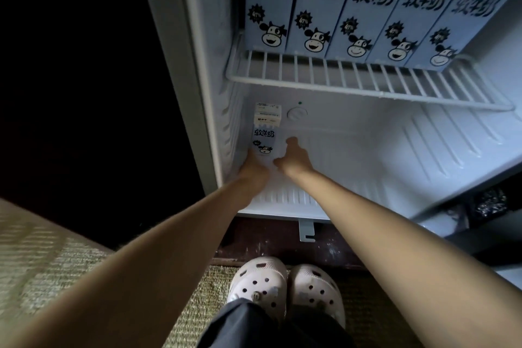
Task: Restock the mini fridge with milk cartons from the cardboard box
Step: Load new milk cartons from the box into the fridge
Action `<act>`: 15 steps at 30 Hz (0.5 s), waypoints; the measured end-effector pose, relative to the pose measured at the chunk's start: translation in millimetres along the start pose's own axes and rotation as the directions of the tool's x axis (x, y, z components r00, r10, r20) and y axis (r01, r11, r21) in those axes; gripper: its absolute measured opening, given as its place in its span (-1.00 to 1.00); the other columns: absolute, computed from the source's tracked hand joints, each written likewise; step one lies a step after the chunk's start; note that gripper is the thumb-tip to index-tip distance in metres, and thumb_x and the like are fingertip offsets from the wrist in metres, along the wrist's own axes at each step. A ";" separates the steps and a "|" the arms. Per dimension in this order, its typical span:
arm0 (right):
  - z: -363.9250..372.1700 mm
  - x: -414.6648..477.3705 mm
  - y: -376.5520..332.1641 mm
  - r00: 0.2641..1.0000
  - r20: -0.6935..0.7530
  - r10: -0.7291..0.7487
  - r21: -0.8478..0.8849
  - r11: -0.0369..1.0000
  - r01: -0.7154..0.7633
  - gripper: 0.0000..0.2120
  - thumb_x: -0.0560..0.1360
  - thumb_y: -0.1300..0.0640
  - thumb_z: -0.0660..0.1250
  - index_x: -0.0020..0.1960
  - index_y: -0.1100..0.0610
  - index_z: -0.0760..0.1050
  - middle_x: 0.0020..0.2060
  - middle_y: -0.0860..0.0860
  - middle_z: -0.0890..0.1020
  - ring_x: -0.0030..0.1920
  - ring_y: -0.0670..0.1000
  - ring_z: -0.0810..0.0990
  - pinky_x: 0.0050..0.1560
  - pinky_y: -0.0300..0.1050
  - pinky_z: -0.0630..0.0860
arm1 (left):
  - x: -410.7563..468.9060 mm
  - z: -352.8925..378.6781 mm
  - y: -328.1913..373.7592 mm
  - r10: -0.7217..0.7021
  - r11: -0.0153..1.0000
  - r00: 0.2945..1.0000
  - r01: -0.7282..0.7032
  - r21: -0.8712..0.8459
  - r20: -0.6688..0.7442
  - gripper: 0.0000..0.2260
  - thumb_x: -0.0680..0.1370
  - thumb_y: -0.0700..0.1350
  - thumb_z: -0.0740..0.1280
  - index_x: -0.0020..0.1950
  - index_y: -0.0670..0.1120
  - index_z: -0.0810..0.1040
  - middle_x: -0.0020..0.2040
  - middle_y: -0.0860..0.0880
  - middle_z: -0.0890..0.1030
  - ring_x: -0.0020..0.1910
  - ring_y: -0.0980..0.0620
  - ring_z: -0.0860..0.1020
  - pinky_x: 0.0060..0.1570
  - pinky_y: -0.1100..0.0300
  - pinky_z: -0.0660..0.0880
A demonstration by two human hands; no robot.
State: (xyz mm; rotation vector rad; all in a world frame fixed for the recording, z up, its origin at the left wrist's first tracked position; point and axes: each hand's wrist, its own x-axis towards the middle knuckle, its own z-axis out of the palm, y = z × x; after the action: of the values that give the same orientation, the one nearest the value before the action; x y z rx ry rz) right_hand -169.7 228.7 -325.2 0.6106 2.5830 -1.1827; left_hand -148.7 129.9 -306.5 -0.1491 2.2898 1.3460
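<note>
A light-blue milk carton (265, 133) with a cartoon cow stands upright in the back left corner of the mini fridge's (395, 155) bottom compartment. My left hand (254, 168) holds the carton's base on its left side. My right hand (293, 158) rests against its right side, thumb up along the carton. Several identical cartons (358, 8) stand in a row on the wire shelf (367, 79) above. The cardboard box is out of view.
A round white thermostat dial (297, 114) sits on the back wall right of the carton. The fridge floor to the right is bare. A door hinge bracket (307, 230) sticks out below. My feet in white clogs (285, 288) stand on a woven mat.
</note>
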 end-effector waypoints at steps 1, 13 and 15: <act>-4.7 -9.6 -1.7 1.000 -0.001 0.001 -0.018 1.000 -0.001 -0.47 0.52 0.31 0.20 0.45 0.23 0.12 0.25 0.25 0.46 0.19 0.24 0.52 -0.18 -0.14 0.43 | -8.8 -3.1 0.8 -0.035 0.997 0.999 0.035 0.061 -0.008 -0.56 0.63 -0.21 0.05 0.52 -0.07 0.08 0.46 -0.12 0.26 0.39 -0.08 0.30 0.29 0.20 0.28; -32.2 -212.9 -94.4 0.968 -0.076 -0.240 0.054 0.968 0.245 -0.82 0.46 0.31 0.20 -0.13 0.21 0.59 -0.11 0.09 0.66 -0.02 0.11 0.62 0.00 -0.08 0.56 | -199.3 -106.5 26.8 0.070 0.979 0.992 -0.048 0.199 -0.105 -0.74 0.57 -0.28 0.15 0.19 -0.32 0.51 0.17 -0.31 0.56 0.18 -0.26 0.54 0.19 -0.05 0.51; -32.1 -256.4 -119.3 0.951 -0.080 -0.300 0.099 0.947 0.307 -0.79 0.49 0.31 0.18 -0.10 0.28 0.59 -0.18 0.05 0.61 -0.07 0.09 0.60 -0.12 -0.12 0.56 | -238.6 -131.9 19.6 0.085 0.973 0.980 -0.043 0.227 -0.182 -0.74 0.54 -0.29 0.16 0.18 -0.28 0.51 0.15 -0.30 0.57 0.15 -0.26 0.55 0.15 -0.01 0.53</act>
State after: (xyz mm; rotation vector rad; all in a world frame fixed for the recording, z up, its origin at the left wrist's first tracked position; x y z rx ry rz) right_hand 0.8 113.2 -128.7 0.2790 2.7530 -1.4278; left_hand 9.5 -6.1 -129.8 -0.1359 2.6089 1.1371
